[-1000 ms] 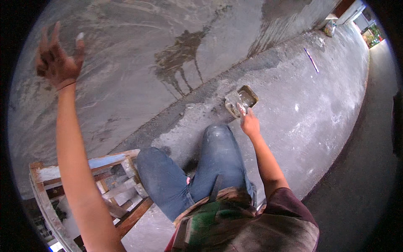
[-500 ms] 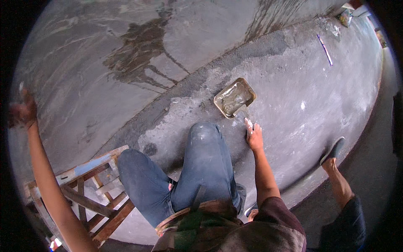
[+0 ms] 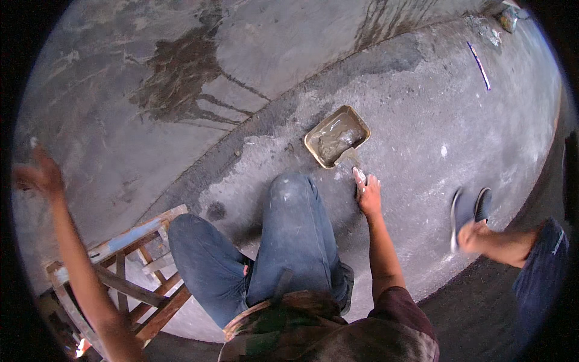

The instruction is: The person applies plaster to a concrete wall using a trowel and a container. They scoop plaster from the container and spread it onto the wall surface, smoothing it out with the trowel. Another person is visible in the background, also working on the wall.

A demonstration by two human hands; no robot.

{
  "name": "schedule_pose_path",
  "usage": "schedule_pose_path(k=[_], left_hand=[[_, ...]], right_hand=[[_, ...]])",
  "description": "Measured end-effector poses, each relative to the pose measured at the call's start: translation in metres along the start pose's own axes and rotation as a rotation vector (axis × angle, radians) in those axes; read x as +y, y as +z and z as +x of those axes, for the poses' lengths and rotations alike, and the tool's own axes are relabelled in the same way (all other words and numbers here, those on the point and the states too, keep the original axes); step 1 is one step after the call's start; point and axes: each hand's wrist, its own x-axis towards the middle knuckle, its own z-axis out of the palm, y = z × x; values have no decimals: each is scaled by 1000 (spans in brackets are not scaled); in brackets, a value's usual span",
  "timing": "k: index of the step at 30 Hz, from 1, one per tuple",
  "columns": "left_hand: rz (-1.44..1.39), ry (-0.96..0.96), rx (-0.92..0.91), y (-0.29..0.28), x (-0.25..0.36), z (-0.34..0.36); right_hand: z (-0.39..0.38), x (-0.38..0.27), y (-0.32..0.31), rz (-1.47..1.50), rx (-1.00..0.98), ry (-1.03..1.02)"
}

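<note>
My left hand [image 3: 39, 175] is raised at the far left over the grey, streaked wall [image 3: 96, 120], its fingers apart; whether it touches the surface I cannot tell. My right hand [image 3: 368, 193] grips a smeared putty knife [image 3: 347, 155], whose blade rests at the near right edge of a rectangular tray [image 3: 310, 143] of wet grey paste. The tray sits on the concrete floor just beyond my right knee [image 3: 289, 193].
A wooden frame [image 3: 154, 304] stands beside my left leg. Another person's bare leg [image 3: 500, 244] and dark sandals [image 3: 464, 211] are at the right. A purple-and-white stick [image 3: 479, 65] lies on the floor; a small bag [image 3: 508, 21] sits farther along the wall.
Since a second ago my left hand has dropped lower at the left. The knife has moved to the tray's near edge. Another person's leg has entered at the right, its foot shifting leftward.
</note>
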Motion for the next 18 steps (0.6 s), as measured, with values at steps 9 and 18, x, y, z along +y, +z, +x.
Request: schedule_pose_path(k=[9, 18], left_hand=[[-1245, 39, -1144, -172, 489, -82], [-1250, -229, -1619, -196, 584, -154]], right_hand=[[-21, 23, -15, -48, 18, -48], [-9, 9, -61, 54, 46, 40]])
